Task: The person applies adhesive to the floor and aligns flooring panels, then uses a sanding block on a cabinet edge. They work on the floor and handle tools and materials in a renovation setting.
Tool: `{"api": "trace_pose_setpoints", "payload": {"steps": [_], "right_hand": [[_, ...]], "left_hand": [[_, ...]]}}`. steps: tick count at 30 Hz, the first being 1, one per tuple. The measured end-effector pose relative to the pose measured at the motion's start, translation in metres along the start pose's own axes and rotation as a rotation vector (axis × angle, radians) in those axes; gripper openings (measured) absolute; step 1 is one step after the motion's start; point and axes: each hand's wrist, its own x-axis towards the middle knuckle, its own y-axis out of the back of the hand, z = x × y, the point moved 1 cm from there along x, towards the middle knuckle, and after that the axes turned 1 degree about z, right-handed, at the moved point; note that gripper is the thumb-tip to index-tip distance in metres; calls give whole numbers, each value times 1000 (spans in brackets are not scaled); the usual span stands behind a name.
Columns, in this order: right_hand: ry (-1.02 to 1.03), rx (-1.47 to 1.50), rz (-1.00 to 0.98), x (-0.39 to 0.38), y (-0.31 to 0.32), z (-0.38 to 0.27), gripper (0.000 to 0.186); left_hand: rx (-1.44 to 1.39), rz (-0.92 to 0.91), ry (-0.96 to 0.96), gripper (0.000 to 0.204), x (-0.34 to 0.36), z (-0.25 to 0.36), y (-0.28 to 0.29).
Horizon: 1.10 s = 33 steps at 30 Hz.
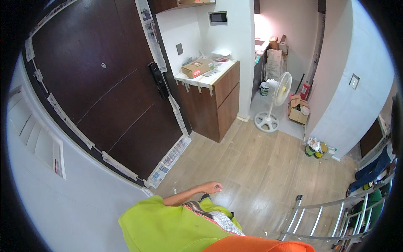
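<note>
My left hand (212,187) reaches out from a lime-green sleeve (140,216) over the wooden floor, its fingers loosely bent and apart, with nothing visible in them. Below it is a dark shoe, partly hidden by my clothing. A patterned cloth and orange fabric (256,245) lie across the lower part of the view. My right hand is out of sight. The nearest large thing to my left is a dark door (96,92) edged with taped newspaper, with a black handle lock (158,80).
Ahead stand a wooden cabinet (224,105) topped by a cardboard box (195,67), a standing fan (281,90), an open carton (298,113) and paint cans (312,149). An aluminium ladder (319,218) is at lower right, near another person's jeans-clad legs (369,170).
</note>
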Motion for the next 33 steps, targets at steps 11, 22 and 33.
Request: {"api": "trace_pose_setpoints", "payload": {"steps": [11, 22, 33], "right_hand": [[272, 419, -263, -40, -120, -160, 11], [104, 624, -443, 66, -151, -122, 34], [807, -290, -32, 72, -230, -191, 37]], "left_hand": [[-348, 314, 467, 32, -52, -173, -34], [-338, 285, 593, 24, -126, -230, -98], [-577, 298, 640, 27, -81, -239, 8]]}}
